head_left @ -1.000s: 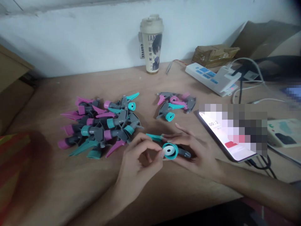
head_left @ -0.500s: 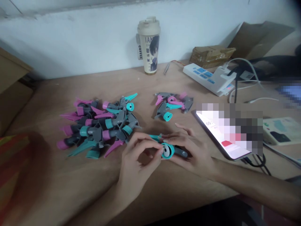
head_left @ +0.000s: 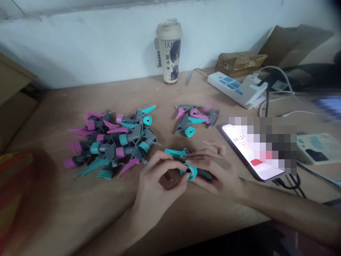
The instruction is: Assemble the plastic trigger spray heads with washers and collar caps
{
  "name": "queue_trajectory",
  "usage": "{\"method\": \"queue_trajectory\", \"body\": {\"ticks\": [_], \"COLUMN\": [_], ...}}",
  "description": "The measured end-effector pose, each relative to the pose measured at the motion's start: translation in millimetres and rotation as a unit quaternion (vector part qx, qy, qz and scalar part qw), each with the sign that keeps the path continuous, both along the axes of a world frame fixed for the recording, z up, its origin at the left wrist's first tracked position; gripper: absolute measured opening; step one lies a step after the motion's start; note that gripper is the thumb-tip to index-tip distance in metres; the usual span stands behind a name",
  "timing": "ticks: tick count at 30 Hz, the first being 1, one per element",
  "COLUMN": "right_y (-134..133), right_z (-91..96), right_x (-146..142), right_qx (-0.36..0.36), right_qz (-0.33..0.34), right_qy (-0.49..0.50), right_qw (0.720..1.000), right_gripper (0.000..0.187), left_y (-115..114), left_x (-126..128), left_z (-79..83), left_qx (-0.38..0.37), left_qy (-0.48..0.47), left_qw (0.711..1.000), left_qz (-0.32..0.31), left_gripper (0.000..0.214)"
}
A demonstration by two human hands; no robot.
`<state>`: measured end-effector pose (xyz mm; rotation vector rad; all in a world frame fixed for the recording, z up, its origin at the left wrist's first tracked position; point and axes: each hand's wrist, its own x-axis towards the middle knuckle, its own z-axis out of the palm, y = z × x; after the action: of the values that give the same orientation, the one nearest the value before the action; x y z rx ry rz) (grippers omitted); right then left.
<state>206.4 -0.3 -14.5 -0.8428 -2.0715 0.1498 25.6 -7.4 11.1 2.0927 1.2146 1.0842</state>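
My right hand [head_left: 221,172] is closed around a grey trigger spray head with a teal collar [head_left: 194,172]. Its teal lever pokes out past the fingertips, and the collar's opening faces left toward me. With thumb and index finger, my left hand [head_left: 154,181] pinches a small white washer [head_left: 190,174] at the mouth of that collar; the fingertips partly cover it. Left of my hands lies a pile of grey spray heads [head_left: 109,151] with pink or teal collars and levers. Beyond my hands is a smaller group of spray heads [head_left: 183,124].
A lit phone [head_left: 247,153] with a cable lies to the right. Farther back are a coffee cup [head_left: 170,53], a white power strip [head_left: 229,85] with plugs, and a taped cardboard box [head_left: 237,64]. Cardboard [head_left: 16,81] stands at the left edge of the table.
The washer and my left fingertips have shifted slightly at the collar, and less of the white disc shows. The held spray head has turned a little, its lever showing more.
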Motion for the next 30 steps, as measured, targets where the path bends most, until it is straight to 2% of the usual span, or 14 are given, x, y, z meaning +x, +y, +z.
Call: {"method": "queue_trajectory", "body": {"ticks": [5, 9, 14, 20, 23, 26, 30], "right_y": [-0.5, 0.1, -1.3, -2.5, -3.6, -4.9, 2.8], "right_z": [0.8, -0.8, -2.7, -1.4, -1.1, 2.2, 16.8], "right_x": [-0.4, -1.4, -1.4, -2.3, -2.4, 0.7, 3.6], "right_qx": [0.027, 0.043, 0.049, 0.058, 0.038, -0.009, -0.024], "right_qz": [-0.021, -0.031, -0.030, -0.029, -0.033, -0.050, -0.080], "right_qy": [-0.021, -0.029, -0.038, -0.048, -0.054, -0.059, -0.056], "right_qw": [0.999, 0.998, 0.998, 0.997, 0.997, 0.997, 0.995], "right_gripper": [0.019, 0.019, 0.022, 0.022, 0.021, 0.019, 0.021], "left_y": [-3.3, -4.4, -9.4, -12.1, -7.1, -4.2, -8.4], "left_x": [1.8, 4.7, 7.8, 1.9, -2.6, -5.0, -6.6], "left_z": [3.2, 1.0, -0.6, -2.2, -5.4, -6.6, -4.9], "left_qx": [0.022, 0.002, -0.026, 0.042, 0.064, 0.076, 0.093], "left_qy": [0.046, 0.055, 0.010, -0.005, 0.025, 0.037, -0.013], "left_qw": [0.998, 0.997, 0.999, 0.999, 0.997, 0.996, 0.996], "left_qz": [0.044, 0.060, 0.032, 0.008, 0.027, 0.018, 0.001], "left_gripper": [0.005, 0.004, 0.009, 0.011, 0.009, 0.009, 0.015]}}
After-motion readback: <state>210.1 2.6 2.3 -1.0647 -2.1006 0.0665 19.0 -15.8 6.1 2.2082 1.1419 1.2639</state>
